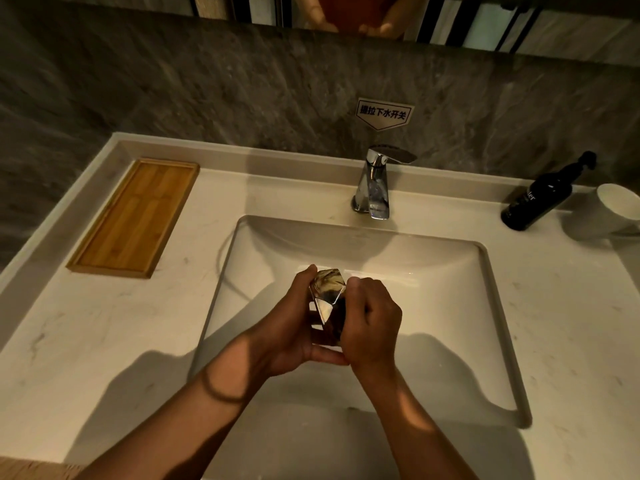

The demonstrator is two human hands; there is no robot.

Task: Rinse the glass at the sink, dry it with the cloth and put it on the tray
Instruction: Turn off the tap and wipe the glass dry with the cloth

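Both hands, left point(294, 327) and right point(372, 323), wrap the faceted glass point(327, 299) over the sink point(478, 306), likely so drips fall in the basin, short of the dry tap point(374, 188); the tray point(135, 216) waits left on the bench point(86, 341).

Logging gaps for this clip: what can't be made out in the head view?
- Glass: lower part hidden by left hand and right hand.
- Cloth: none in view.
- Cup: cut by the right edge.
- Bottle label: too small to read.
- Faucet: running water can't be told.
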